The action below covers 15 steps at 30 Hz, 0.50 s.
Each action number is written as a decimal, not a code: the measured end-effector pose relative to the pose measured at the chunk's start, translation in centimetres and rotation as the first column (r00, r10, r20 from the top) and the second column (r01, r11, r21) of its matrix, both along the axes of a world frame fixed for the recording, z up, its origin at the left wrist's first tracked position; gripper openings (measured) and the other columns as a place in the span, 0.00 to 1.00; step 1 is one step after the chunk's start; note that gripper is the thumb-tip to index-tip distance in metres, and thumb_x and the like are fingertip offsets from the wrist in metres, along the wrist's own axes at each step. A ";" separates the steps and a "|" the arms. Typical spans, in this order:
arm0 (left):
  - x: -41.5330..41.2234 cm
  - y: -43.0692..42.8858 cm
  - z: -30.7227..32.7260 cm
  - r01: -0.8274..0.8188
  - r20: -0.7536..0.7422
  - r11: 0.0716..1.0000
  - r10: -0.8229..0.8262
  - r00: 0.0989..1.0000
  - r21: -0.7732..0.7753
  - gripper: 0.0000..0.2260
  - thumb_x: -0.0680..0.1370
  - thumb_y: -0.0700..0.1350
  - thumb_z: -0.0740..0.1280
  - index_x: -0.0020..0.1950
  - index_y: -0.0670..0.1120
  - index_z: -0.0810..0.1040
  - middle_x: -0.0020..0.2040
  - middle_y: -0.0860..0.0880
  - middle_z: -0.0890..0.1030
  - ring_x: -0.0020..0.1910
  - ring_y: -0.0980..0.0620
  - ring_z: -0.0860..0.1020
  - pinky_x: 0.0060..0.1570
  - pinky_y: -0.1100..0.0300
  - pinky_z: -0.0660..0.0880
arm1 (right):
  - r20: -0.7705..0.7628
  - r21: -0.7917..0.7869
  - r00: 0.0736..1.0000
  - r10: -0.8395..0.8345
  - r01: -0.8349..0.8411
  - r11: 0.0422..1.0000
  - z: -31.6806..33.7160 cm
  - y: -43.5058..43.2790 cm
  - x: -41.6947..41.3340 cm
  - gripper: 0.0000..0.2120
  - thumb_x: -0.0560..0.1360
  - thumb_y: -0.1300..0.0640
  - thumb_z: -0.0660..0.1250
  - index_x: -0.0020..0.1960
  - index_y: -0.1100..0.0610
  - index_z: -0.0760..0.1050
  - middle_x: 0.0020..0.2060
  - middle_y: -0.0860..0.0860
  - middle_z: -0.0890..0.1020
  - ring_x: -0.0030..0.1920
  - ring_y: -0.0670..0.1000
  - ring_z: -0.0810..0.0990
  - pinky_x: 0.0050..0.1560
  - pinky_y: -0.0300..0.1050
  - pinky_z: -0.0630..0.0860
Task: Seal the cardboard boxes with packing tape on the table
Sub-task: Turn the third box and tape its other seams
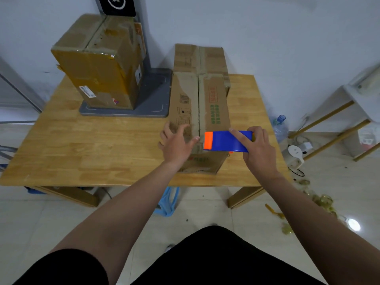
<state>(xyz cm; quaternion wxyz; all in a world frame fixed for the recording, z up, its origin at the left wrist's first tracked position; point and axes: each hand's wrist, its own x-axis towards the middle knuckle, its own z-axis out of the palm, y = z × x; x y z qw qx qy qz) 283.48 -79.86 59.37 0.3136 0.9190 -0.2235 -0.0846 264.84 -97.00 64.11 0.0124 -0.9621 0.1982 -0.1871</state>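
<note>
A long cardboard box (200,112) lies on the wooden counter (98,145) toward its right side, its top flaps closed along a centre seam. Its near end is pressed by the left hand (177,141), fingers spread flat on the left flap. A blue and orange tape dispenser (226,140) is gripped by the right hand (258,148) and held over the box's near right corner, orange end at the seam.

A second box (200,58) is seen behind it, and a taller taped box (102,64) stands on a grey base (156,99) at the back left.

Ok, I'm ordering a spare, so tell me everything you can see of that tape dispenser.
The tape dispenser looks like blue plastic, with an orange end piece facing left. It is held roughly level at the near end of the cardboard box, by its centre seam. The right hand grips it, index finger stretched along its top. The left hand lies on the box beside it.
</note>
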 end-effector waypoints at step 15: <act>5.1 6.8 -0.9 -0.078 -0.462 0.863 -0.190 0.867 -0.500 0.27 0.79 0.45 0.73 0.76 0.55 0.71 0.69 0.58 0.77 0.69 0.56 0.75 0.65 0.53 0.77 | 0.061 0.026 0.998 -0.013 0.011 1.000 -0.6 -0.5 0.0 0.40 0.69 0.70 0.69 0.73 0.39 0.67 0.54 0.55 0.69 0.53 0.59 0.72 0.25 0.42 0.67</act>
